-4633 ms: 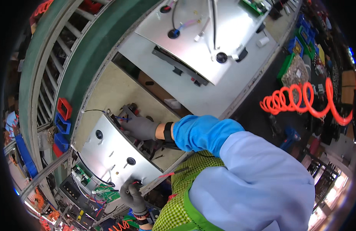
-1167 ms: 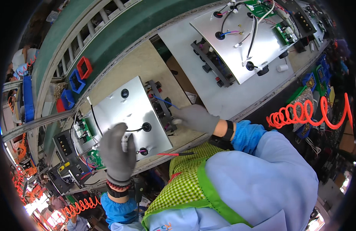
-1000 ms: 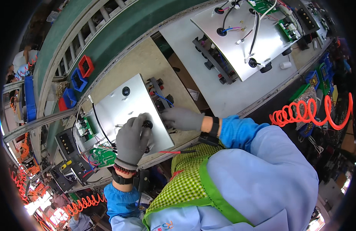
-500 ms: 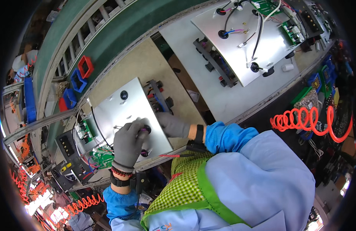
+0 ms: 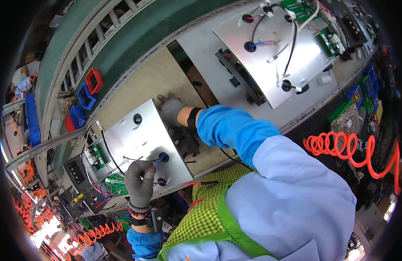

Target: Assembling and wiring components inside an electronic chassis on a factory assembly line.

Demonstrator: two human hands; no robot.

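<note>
A silvery metal panel [image 5: 127,130] lies tilted on the bench in front of me, with black round grommets in its face. My left hand [image 5: 140,182], in a grey glove, is closed over the panel's lower part. It pinches blue and purple wires [image 5: 159,162] that come out of a black grommet [image 5: 164,156]. Just beyond the panel's right edge is my right hand [image 5: 171,111], also gloved, its visible fingers apart and nothing seen in them. Below that hand, a dark bracket [image 5: 188,143] sits beside the panel, partly hidden by my forearm.
A second wired panel [image 5: 270,56] stands on the right part of the bench, beside another dark bracket [image 5: 242,78]. Green circuit boards [image 5: 116,185] adjoin the near panel. Red bins [image 5: 94,81] and blue bins [image 5: 86,96] are at the left. A coiled orange hose [image 5: 340,141] hangs right.
My right hand has moved away from the panel's lower right side to its upper right edge. My left hand has drawn back down-left from the grommet, baring the wires. The panel has shifted slightly.
</note>
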